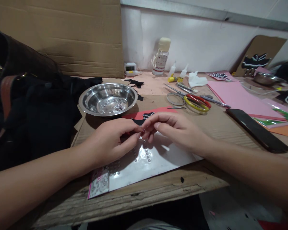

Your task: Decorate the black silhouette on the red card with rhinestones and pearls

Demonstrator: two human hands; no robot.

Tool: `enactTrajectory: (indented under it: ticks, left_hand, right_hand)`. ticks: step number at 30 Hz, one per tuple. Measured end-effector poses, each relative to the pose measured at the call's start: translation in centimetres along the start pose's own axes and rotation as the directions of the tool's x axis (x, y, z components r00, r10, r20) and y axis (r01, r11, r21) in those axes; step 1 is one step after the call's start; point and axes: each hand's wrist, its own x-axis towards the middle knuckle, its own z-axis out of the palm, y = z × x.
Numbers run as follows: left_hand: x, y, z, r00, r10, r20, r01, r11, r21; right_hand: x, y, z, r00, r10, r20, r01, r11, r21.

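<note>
My left hand (pixel 115 137) is pinched, its thumb and index fingertips meeting at a tiny shiny purplish piece (pixel 143 131). It looks bead-like, but is too small to name. The curled fingers of my right hand (pixel 171 127) touch the same spot from the other side; what its fingertips grip is partly hidden. Beneath both hands lies a white sheet (pixel 168 155) in clear film, with rows of half-pearl beads (pixel 147 153) on it. Behind the fingers, a black cutout (pixel 139 122) edged with pearls rests on red paper (pixel 132 114).
A steel bowl (pixel 108 85) with some small beads (pixel 119 107) stands behind my left hand. Scissors (pixel 196 103), tweezers (pixel 176 107), glue bottles (pixel 182 74) and a drink bottle (pixel 161 57) are further back. A phone (pixel 256 129) lies right, near pink paper (pixel 242 97). Dark fabric (pixel 38 121) covers the left.
</note>
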Motion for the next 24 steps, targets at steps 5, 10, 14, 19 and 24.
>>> enactTrajectory:
  ticks: [5, 10, 14, 19, 24]
  left_hand:
    - [0.01, -0.08, 0.00, 0.999, -0.035, -0.004, 0.035, 0.999, -0.021]
    - [0.06, -0.13, -0.02, 0.999, -0.043, 0.001, 0.043, 0.998, -0.035]
    - [0.04, -0.15, -0.06, 0.999, -0.044, 0.000, 0.044, 0.999, -0.027]
    - [0.03, -0.19, 0.06, 0.999, -0.036, 0.009, 0.036, 0.999, -0.010]
    - [0.00, -0.15, 0.23, 0.999, -0.039, 0.022, 0.039, 0.999, -0.009]
  right_hand:
    - [0.16, 0.22, 0.12, 0.977, -0.167, -0.134, 0.163, 0.986, -0.039]
    - [0.29, 0.79, 0.16, 0.966, -0.204, -0.160, 0.179, 0.971, -0.159]
    - [0.10, 0.91, 0.26, 0.960, -0.258, -0.110, 0.241, 0.960, -0.144]
    - [-0.14, 0.90, 0.37, 0.949, -0.315, -0.012, 0.306, 0.929, -0.207]
    - [-0.05, 0.93, 0.47, 0.951, -0.308, -0.030, 0.292, 0.925, -0.241]
